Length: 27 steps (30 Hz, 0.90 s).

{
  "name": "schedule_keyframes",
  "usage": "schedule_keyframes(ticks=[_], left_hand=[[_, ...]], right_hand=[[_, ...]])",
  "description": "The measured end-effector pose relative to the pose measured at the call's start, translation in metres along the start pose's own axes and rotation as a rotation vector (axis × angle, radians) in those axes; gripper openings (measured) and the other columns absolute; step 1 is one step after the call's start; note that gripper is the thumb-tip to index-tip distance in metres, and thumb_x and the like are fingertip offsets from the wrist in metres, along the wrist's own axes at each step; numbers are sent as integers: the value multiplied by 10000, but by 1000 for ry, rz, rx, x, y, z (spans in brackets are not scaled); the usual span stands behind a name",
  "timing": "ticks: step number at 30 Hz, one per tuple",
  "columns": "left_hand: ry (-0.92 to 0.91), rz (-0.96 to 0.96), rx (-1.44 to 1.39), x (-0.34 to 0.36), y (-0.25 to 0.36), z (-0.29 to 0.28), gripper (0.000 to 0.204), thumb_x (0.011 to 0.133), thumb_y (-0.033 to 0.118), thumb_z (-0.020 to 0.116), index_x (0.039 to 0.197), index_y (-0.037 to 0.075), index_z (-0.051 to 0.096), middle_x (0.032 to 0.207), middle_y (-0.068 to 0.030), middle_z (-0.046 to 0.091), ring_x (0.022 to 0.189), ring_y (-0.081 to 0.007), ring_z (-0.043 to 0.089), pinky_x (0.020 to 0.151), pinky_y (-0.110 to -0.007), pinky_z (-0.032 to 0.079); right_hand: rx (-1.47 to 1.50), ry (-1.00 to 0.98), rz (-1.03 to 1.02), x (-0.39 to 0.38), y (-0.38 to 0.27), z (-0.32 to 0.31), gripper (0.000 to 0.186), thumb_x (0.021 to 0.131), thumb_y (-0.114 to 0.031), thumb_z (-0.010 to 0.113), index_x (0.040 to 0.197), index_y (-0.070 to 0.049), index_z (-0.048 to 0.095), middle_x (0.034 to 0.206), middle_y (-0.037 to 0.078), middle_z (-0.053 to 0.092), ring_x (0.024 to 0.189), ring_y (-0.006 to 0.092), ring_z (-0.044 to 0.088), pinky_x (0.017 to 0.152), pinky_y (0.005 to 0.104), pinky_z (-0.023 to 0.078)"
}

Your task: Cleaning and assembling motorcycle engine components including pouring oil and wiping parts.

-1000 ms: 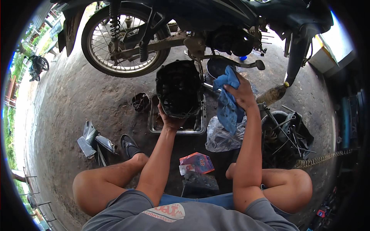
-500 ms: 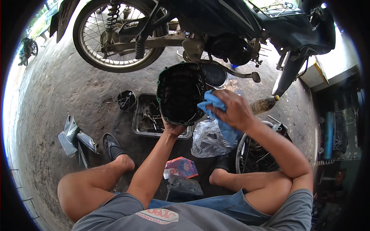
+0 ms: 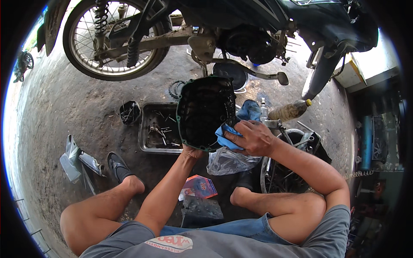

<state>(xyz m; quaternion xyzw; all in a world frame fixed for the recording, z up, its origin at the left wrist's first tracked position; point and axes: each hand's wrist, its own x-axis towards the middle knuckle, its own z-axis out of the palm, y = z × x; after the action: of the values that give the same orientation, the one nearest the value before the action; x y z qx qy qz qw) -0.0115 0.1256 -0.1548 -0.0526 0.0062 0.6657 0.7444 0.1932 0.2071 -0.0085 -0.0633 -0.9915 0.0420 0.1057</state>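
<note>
A black engine cover (image 3: 205, 112) with a greenish gasket rim is held up in front of me, its hollow inside facing me. My left hand (image 3: 193, 151) grips its lower edge from below; most of the fingers are hidden behind it. My right hand (image 3: 254, 136) is closed round a blue cloth (image 3: 228, 136), which touches the cover's lower right rim. Another blue fold (image 3: 248, 111) shows just above that hand. Beneath the right hand lies a clear plastic bag (image 3: 232, 162).
A motorcycle (image 3: 241, 26) stands across the far side. A metal tray (image 3: 148, 150) of bolts and a dark small container (image 3: 130, 112) lie left of the cover. A bottle (image 3: 288, 112) and a round basin (image 3: 265, 174) of parts are right. A colourful box (image 3: 198, 187) lies near my legs.
My right hand with the blue cloth has moved down along the cover's right rim. The cover has shifted slightly down and right, and the whole view has moved somewhat.
</note>
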Motion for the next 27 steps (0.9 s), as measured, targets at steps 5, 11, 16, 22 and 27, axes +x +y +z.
schedule_keyframes(ticks=[5,11,16,22,27], left_hand=[[21,-43,-10,0,-6,10,658,1034,506,520,1577,152,408,1574,-137,475,1400,-336,515,1170,-525,430],[25,-93,-23,1,-2,21,660,1034,504,518,1581,153,401,1568,-141,481,1387,-337,529,1158,-539,441],[-29,-92,11,7,0,21,632,1049,491,492,1579,157,404,1562,-134,490,1366,-326,553,1131,-545,470],[-48,-100,82,10,10,10,612,1061,481,474,1576,158,409,1560,-126,494,1356,-312,562,1134,-517,473],[18,-69,139,7,12,-8,599,1065,474,472,1564,146,429,1535,-120,525,1344,-292,572,1130,-477,482]], right_hand=[[-31,-46,56,-18,24,-14,531,822,-269,753,1327,-125,673,978,48,550,926,219,646,719,353,582],[-286,-12,32,-27,33,-14,409,855,-190,711,1263,-172,730,968,44,580,913,219,646,688,348,569],[-363,-33,325,-25,39,-15,368,888,-209,709,1245,-120,729,1002,73,602,897,257,678,706,359,580],[196,178,797,-10,18,-26,368,983,-366,667,1127,-28,663,981,185,680,853,368,697,748,471,553],[251,245,613,3,-28,-6,398,963,-405,699,1094,-41,605,951,180,668,873,373,696,747,469,546]])
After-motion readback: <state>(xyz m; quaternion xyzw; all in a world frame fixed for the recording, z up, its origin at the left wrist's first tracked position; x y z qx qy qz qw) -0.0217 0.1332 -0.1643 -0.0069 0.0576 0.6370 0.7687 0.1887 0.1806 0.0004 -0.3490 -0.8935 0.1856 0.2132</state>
